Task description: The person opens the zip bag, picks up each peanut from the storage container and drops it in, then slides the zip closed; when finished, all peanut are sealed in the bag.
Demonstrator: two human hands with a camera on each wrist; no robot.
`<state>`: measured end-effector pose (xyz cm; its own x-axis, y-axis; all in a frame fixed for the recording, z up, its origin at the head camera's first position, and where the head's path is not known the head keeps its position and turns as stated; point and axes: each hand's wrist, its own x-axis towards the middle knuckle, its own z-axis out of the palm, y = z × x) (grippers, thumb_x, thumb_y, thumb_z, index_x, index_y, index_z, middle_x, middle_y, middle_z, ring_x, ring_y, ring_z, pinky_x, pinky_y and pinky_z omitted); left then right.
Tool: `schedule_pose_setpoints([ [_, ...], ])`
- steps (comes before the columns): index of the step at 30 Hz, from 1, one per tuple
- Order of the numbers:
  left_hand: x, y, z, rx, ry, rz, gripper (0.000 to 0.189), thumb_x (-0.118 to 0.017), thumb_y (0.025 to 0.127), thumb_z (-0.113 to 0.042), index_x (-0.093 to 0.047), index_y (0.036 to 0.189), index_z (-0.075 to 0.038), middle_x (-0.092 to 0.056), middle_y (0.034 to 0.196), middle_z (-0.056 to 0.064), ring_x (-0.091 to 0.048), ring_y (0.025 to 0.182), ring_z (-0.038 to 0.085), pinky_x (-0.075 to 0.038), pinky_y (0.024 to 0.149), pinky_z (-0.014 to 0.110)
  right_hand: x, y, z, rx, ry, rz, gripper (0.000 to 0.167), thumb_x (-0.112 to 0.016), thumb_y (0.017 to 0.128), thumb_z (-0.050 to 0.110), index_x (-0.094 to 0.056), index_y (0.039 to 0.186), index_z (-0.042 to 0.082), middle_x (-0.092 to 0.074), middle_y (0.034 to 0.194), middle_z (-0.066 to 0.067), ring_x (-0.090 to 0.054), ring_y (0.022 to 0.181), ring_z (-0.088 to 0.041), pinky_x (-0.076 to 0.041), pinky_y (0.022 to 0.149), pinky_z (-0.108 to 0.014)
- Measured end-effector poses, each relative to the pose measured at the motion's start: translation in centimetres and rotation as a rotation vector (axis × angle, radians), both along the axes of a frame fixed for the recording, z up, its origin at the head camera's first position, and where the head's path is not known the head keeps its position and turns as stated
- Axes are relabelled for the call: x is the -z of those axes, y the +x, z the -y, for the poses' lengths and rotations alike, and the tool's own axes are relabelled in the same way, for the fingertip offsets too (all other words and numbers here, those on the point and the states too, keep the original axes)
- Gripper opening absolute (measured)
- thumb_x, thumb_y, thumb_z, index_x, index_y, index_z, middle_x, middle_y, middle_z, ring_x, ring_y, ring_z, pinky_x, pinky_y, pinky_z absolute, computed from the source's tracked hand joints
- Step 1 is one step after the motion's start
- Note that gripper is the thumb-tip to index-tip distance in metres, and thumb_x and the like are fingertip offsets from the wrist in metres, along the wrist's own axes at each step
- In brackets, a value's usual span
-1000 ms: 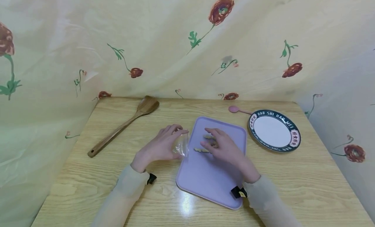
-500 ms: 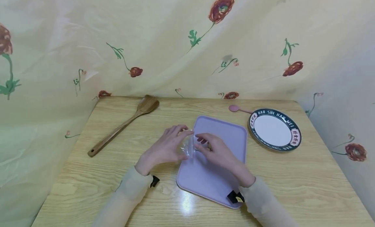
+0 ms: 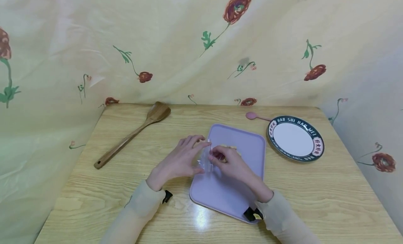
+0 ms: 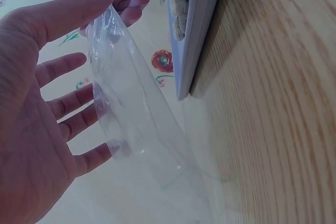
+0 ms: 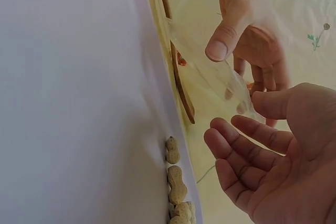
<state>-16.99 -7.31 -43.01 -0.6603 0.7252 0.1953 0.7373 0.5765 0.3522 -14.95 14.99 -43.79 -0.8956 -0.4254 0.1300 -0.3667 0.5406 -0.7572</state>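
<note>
A clear plastic zip bag is held up over the left edge of the lilac tray. My left hand holds the bag with thumb and fingers spread along its mouth; in the left wrist view the bag hangs down limp and see-through. Thumb and forefinger of my right hand pinch the bag's mouth edge from the other side, the remaining fingers loosely bent. Behind the right hand, peanuts in their shells lie on the tray, partly hidden; several peanuts show in a row in the right wrist view.
A wooden spatula lies slanted on the left of the wood-grain table. Right of the tray stands a white plate with a dark lettered rim, a pink spoon partly under it. Flowered cloth hangs behind.
My left hand has carried the bag rightward over the tray's edge. My right hand has moved left from above the peanuts and now pinches the bag's mouth.
</note>
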Motion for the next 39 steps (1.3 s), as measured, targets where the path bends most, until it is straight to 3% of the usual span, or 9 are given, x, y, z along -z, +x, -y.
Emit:
schedule_pose_setpoints([
  [8, 0.2, 0.2, -0.1, 0.011, -0.017, -0.012, 0.091, -0.086, 0.076, -0.043, -0.040, 0.151, -0.019, -0.036, 0.150, 0.011, -0.035, 0.136, 0.026, -0.029, 0.111, 0.052, 0.1, 0.1, 0.1, -0.020, -0.038, 0.019, 0.008, -0.066, 0.096, 0.008, -0.069, 0.101, 0.003, -0.068, 0.088, 0.000, -0.063, 0.081, -0.013, -0.053, 0.073, -0.029],
  [20, -0.2, -0.2, 0.4, 0.008, 0.003, -0.003, 0.081, -0.081, 0.082, -0.045, -0.044, 0.148, -0.018, -0.040, 0.148, 0.009, -0.038, 0.135, 0.026, -0.032, 0.110, 0.052, 0.4, -0.1, 0.1, 0.075, -0.134, 0.123, 0.011, -0.064, 0.097, 0.007, -0.071, 0.092, 0.001, -0.065, 0.078, -0.003, -0.058, 0.069, -0.014, -0.048, 0.060, -0.024],
  [26, -0.4, -0.3, 0.2, -0.098, 0.091, -0.014, 0.061, -0.077, 0.088, -0.037, -0.055, 0.140, -0.012, -0.050, 0.139, 0.007, -0.044, 0.130, 0.025, -0.034, 0.108, 0.051, 0.3, -0.1, 0.0, 0.098, -0.181, 0.156, 0.012, -0.064, 0.097, 0.007, -0.069, 0.090, -0.002, -0.065, 0.074, -0.006, -0.058, 0.064, -0.014, -0.047, 0.057, -0.023],
  [30, -0.8, -0.1, -0.1, -0.198, 0.194, -0.003, 0.039, -0.075, 0.091, -0.029, -0.065, 0.124, -0.011, -0.060, 0.122, 0.003, -0.054, 0.114, 0.023, -0.043, 0.097, 0.045, 0.2, -0.1, 0.1, 0.112, -0.193, 0.159, 0.015, -0.064, 0.098, 0.009, -0.067, 0.086, 0.000, -0.063, 0.071, -0.006, -0.056, 0.061, -0.015, -0.045, 0.054, -0.023],
  [33, -1.2, 0.4, -0.5, -0.223, 0.313, 0.068, 0.020, -0.072, 0.094, -0.023, -0.069, 0.108, -0.009, -0.066, 0.104, 0.001, -0.060, 0.095, 0.019, -0.049, 0.084, 0.037, 0.3, 0.0, 0.1, 0.121, -0.197, 0.175, 0.017, -0.063, 0.099, 0.011, -0.065, 0.084, 0.001, -0.062, 0.070, -0.004, -0.055, 0.061, -0.015, -0.044, 0.054, -0.023],
  [36, -1.5, 0.8, -0.9, -0.229, 0.443, 0.231, 0.009, -0.068, 0.096, -0.018, -0.070, 0.096, -0.008, -0.067, 0.087, -0.001, -0.059, 0.078, 0.014, -0.051, 0.070, 0.029, 0.4, 0.0, 0.3, 0.124, -0.203, 0.200, 0.018, -0.063, 0.099, 0.012, -0.065, 0.085, 0.001, -0.062, 0.070, -0.004, -0.055, 0.062, -0.015, -0.043, 0.055, -0.023],
  [39, -1.6, 1.0, -1.1, -0.259, 0.521, 0.409, 0.013, -0.065, 0.098, -0.016, -0.070, 0.092, -0.006, -0.064, 0.078, -0.001, -0.056, 0.068, 0.011, -0.048, 0.060, 0.025, 0.3, 0.1, 0.4, 0.124, -0.222, 0.218, 0.018, -0.063, 0.099, 0.013, -0.064, 0.085, 0.001, -0.060, 0.070, -0.003, -0.054, 0.062, -0.014, -0.042, 0.055, -0.023],
])
